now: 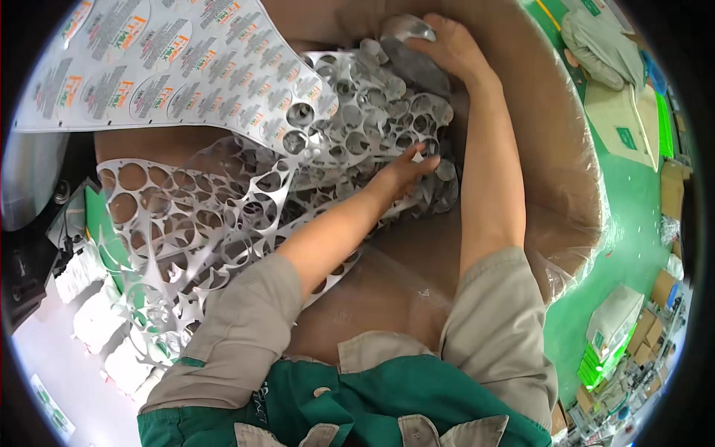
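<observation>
A crumpled heap of perforated plastic scrap [350,112], silvery and full of round holes, fills the middle of a large brown bin lined with clear film. My left hand [408,170] reaches into the heap's right side, thumb and fingers closed around its edge; some fingertips are hidden. Farther up, at the bin's back wall, my right hand [453,48] grips a shiny grey, translucent plastic piece [417,63] that bulges above the heap. A white scrap web [197,216] with rows of round holes spreads left, beneath my left forearm.
A wide printed sheet [171,67] with round labels comes in from the upper left and runs down to the heap. The lined bin wall [558,149] curves round on the right. Dark machine parts [30,261] stand at left; cartons [644,335] lie on the green floor.
</observation>
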`<state>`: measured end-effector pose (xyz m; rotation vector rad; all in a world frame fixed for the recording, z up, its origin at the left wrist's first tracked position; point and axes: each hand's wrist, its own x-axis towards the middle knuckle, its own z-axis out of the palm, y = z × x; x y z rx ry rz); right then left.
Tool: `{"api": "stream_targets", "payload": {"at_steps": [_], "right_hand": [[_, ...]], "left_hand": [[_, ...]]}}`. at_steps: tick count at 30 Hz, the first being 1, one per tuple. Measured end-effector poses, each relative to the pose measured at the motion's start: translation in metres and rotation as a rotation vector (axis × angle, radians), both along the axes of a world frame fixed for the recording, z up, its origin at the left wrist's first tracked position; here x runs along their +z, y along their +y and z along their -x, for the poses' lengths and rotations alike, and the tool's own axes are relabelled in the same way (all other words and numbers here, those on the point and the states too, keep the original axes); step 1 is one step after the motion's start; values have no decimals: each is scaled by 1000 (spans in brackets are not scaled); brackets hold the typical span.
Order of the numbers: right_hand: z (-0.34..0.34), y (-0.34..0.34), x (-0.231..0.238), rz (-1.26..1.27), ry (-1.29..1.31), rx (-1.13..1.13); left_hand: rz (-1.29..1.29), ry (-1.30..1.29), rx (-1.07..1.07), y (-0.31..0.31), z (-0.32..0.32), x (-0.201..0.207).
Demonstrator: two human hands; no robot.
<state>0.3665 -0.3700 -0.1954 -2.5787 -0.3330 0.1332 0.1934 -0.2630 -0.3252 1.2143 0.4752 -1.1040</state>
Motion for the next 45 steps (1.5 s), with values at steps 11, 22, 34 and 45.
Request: {"api": "stream_targets", "payload": {"at_steps": [11,22,34,45], "right_hand": [[22,18,94,-231,2,92],[60,85,-5,-1401,1029,425],[54,57,73,-235,279,258],[95,108,-86,-290,600,429]], "left_hand": [[-578,-910,-470,155,-30,122],[-986,-781,-472,237,111,303],[-641,-542,238,283,93,251],[-455,-638,545,293,98,245]]}}
